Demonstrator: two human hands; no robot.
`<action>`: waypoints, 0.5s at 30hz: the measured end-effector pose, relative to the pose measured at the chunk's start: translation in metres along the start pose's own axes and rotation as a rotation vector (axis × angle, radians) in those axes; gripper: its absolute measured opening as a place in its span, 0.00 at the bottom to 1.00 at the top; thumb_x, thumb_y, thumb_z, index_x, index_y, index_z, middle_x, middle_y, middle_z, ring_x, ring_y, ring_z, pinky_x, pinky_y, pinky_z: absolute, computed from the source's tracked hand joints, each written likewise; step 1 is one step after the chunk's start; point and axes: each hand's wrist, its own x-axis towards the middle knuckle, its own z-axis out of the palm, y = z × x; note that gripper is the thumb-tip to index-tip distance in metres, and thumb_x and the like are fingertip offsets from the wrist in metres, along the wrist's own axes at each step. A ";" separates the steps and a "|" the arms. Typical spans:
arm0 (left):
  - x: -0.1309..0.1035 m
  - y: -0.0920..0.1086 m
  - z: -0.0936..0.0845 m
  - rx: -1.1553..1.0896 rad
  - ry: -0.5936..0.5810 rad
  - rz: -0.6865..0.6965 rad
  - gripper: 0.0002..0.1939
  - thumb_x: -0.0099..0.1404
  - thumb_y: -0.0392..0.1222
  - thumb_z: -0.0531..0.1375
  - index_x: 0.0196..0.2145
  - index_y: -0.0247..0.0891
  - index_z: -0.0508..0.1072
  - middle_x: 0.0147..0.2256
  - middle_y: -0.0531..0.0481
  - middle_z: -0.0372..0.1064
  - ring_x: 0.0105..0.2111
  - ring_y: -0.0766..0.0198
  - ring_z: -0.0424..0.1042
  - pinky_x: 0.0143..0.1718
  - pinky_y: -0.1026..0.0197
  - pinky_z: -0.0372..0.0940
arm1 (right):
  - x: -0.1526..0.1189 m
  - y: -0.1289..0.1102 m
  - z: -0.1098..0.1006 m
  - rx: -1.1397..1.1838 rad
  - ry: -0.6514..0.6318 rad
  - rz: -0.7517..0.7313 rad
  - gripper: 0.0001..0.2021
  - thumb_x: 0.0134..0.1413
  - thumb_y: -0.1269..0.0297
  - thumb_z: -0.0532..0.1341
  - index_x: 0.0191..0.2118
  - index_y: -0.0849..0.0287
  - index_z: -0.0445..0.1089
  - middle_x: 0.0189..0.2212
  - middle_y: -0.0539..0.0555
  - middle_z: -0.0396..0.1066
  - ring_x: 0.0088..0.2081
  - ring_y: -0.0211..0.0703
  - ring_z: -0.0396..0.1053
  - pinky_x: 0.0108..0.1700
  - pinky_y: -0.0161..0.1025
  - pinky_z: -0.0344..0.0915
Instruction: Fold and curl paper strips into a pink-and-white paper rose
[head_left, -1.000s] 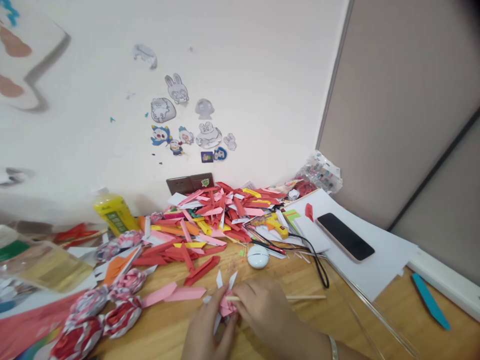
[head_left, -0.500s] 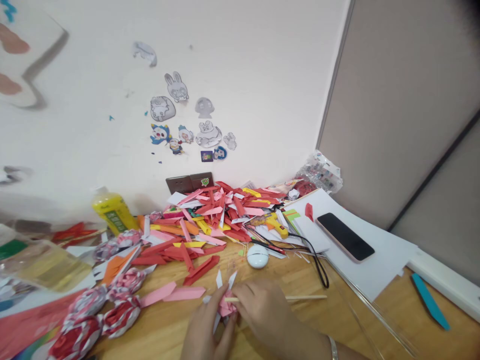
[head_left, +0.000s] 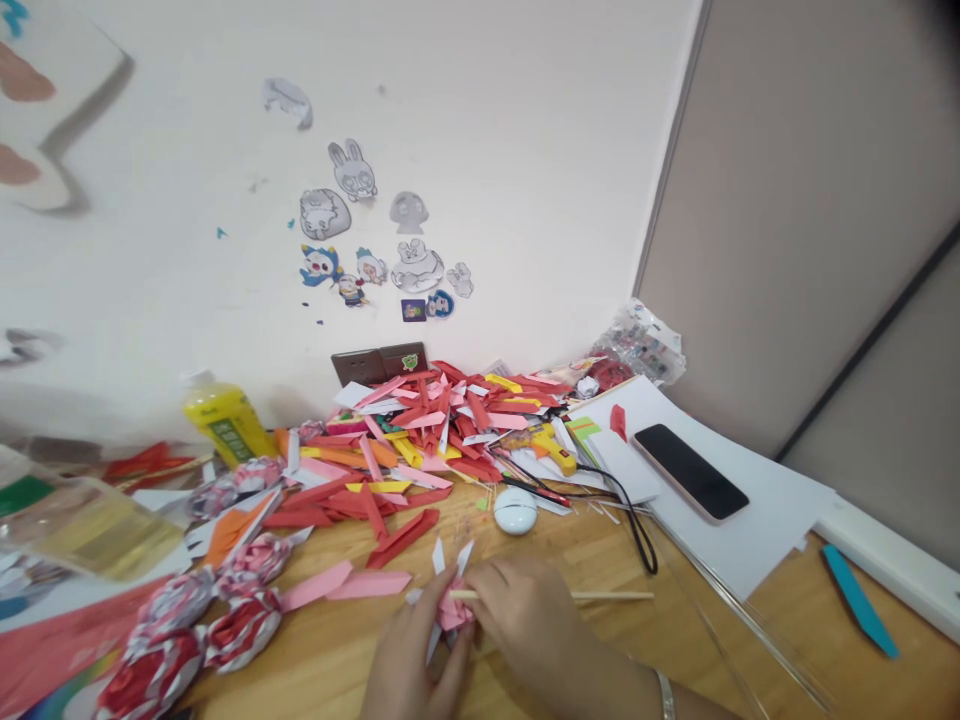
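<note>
Near the front of the wooden table point(head_left: 600, 545), my left hand point(head_left: 416, 645) is closed round a small pink and white folded paper piece point(head_left: 452, 612), whose white points stick up between the fingers. My right hand point(head_left: 521, 610) grips a thin wooden stick point(head_left: 611, 596); the stick's left end lies against the pink paper and its other end juts out to the right. Two pink folded strips point(head_left: 367, 585) lie just left of my hands. A white rounded case point(head_left: 515, 511) sits just beyond them.
A heap of red, pink and yellow folded strips point(head_left: 427, 420) lies along the wall. Beside it are a yellow glue gun point(head_left: 551, 448), a phone point(head_left: 690, 472) on paper, a yellow bottle point(head_left: 229, 420), woven paper balls point(head_left: 244, 632) and a teal tool point(head_left: 859, 600).
</note>
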 end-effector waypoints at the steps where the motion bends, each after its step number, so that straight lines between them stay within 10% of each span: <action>1: 0.000 0.001 0.000 -0.004 -0.003 -0.008 0.20 0.63 0.45 0.57 0.52 0.39 0.68 0.44 0.44 0.76 0.42 0.56 0.76 0.39 0.60 0.72 | 0.000 0.000 0.000 -0.003 0.004 0.006 0.07 0.60 0.70 0.57 0.30 0.59 0.64 0.23 0.49 0.70 0.23 0.40 0.65 0.24 0.38 0.48; 15: -0.001 0.000 0.001 -0.048 -0.059 -0.058 0.20 0.64 0.46 0.56 0.53 0.39 0.67 0.45 0.43 0.75 0.44 0.56 0.75 0.42 0.58 0.71 | 0.001 0.001 0.000 -0.011 0.057 0.007 0.09 0.62 0.71 0.53 0.30 0.60 0.65 0.22 0.51 0.68 0.22 0.41 0.63 0.24 0.39 0.48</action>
